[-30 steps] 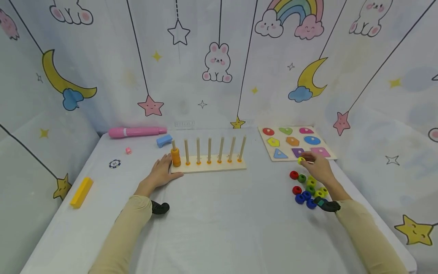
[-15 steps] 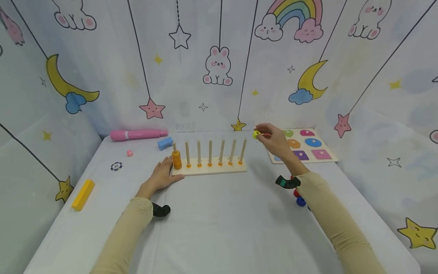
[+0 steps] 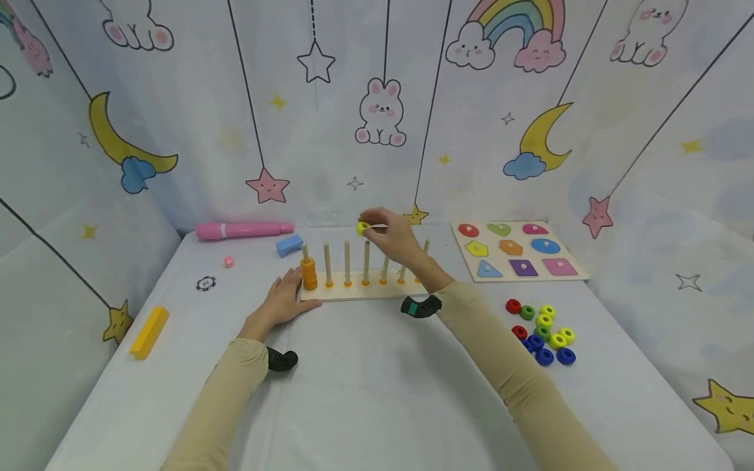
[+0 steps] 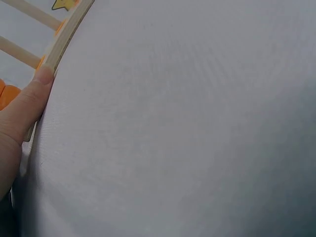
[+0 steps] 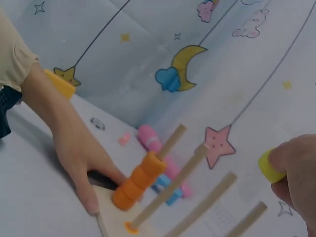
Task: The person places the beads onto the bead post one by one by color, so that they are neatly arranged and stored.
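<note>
A wooden peg board (image 3: 353,294) with a row of upright pegs stands toward the back of the table. Orange beads (image 3: 309,273) are stacked on its leftmost peg. My left hand (image 3: 283,304) rests against that end of the board, thumb (image 4: 42,76) along the front edge and the other fingers extended past the end. Above the pegs, my right hand (image 3: 391,239) pinches a yellow bead (image 3: 363,228) between thumb and fingers. The right wrist view has this yellow bead (image 5: 271,166) at its right edge, apart from the pegs.
Loose red, green, yellow and blue beads (image 3: 544,356) lie on the right. Behind them is a shape puzzle board (image 3: 491,267). Leftward are a pink pen-like stick (image 3: 247,229), a blue block (image 3: 289,245), a small pink die (image 3: 228,261), a round chip (image 3: 206,283) and a yellow block (image 3: 150,332).
My right hand has carried the yellow bead from beside the loose beads, leftward and up, to above the peg board. The left hand has stayed at the board's end.
</note>
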A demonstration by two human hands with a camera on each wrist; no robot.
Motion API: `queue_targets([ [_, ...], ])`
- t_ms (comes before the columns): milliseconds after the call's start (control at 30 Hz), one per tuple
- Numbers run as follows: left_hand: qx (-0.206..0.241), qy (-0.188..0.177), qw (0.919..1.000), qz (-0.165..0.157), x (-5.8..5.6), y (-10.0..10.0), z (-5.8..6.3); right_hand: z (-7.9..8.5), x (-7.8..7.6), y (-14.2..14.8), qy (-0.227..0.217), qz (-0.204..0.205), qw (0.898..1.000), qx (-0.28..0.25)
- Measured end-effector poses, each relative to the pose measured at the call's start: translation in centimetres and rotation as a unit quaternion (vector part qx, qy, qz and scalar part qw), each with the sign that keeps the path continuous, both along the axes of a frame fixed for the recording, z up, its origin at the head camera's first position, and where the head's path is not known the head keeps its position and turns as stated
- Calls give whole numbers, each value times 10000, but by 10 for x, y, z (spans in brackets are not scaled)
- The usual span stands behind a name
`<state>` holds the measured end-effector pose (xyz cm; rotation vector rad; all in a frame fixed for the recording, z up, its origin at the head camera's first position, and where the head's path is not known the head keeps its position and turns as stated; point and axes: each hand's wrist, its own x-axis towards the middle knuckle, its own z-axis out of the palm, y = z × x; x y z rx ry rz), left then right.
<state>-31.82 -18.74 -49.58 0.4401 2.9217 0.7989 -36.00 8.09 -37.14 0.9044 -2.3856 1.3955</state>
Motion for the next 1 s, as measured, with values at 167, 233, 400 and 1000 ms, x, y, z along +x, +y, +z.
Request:
queue_targets([
  [167,32,49,10000,-25,-3,3,5,-1,2,-32,197,417,9985,288],
  [233,30,56,10000,-14,-4,4,4,-3,2,-40,337,564,9966,503],
  [400,96,-3,10000,-4,-4,6,3,-9,1,-50,450,626,9935,840],
  [1000,6,-87,9999,94,-1,4,0,-9,-1,-57,659,515,9868,1389],
])
